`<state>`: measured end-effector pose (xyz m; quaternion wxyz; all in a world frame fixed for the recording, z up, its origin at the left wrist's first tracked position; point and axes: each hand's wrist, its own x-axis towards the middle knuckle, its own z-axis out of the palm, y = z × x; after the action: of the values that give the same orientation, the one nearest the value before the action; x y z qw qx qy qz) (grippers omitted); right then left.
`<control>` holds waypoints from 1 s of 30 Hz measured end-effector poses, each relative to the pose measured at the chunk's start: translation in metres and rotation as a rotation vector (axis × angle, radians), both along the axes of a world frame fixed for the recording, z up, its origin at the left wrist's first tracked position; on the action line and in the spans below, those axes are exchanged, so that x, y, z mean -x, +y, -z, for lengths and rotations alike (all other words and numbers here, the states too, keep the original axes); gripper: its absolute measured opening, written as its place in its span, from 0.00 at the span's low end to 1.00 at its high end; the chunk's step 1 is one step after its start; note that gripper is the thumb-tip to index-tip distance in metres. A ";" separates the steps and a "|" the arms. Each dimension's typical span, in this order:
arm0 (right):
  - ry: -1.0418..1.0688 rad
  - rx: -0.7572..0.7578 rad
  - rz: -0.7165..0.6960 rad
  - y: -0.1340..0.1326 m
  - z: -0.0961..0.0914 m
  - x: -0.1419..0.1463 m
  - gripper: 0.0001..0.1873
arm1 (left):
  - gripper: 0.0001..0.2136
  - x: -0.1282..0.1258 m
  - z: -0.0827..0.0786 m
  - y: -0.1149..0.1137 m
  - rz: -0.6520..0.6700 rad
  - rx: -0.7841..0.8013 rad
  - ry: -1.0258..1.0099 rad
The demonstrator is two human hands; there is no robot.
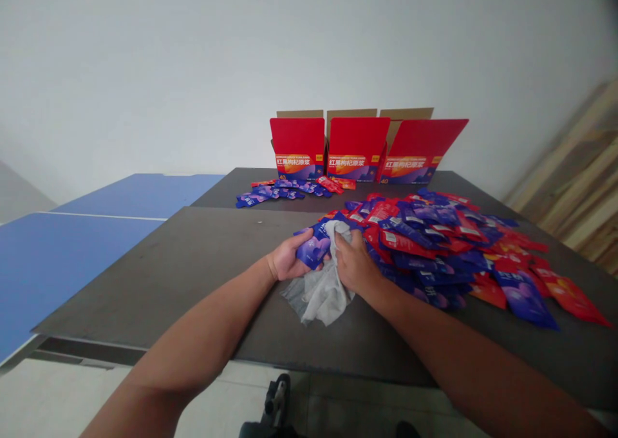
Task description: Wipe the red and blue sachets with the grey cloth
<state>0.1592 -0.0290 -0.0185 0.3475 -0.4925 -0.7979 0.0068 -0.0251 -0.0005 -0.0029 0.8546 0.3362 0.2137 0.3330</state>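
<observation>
My left hand [286, 260] is closed around a purple sachet [313, 250] at the near left edge of a big heap of red and purple sachets [444, 245]. My right hand [355, 265] grips a grey-white cloth [321, 293], pressing its upper end against that sachet. The cloth's loose end lies crumpled on the dark grey table [193, 257] between my two wrists.
Three open red cartons [356, 147] stand in a row at the table's far edge, with a small spread of sachets [290, 190] in front of them. A blue table [72, 245] adjoins on the left. Wooden boards [579, 187] lean at the right wall.
</observation>
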 end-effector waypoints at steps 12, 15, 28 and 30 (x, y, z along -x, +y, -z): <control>0.063 -0.006 0.046 -0.002 -0.002 0.003 0.25 | 0.19 0.006 -0.006 0.002 0.048 0.087 -0.075; -0.134 -0.038 -0.144 -0.013 -0.007 0.006 0.20 | 0.17 0.001 -0.007 0.001 -0.065 0.123 -0.078; -0.281 -0.017 -0.120 -0.019 -0.015 0.010 0.22 | 0.18 -0.019 -0.001 -0.006 -0.114 0.104 0.072; -0.250 -0.002 -0.039 -0.016 -0.013 0.010 0.22 | 0.17 -0.020 0.000 -0.007 -0.084 0.089 0.090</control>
<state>0.1492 -0.0453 -0.0056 0.2453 -0.4737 -0.8444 -0.0488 -0.0049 -0.0072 -0.0029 0.8434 0.3033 0.2805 0.3435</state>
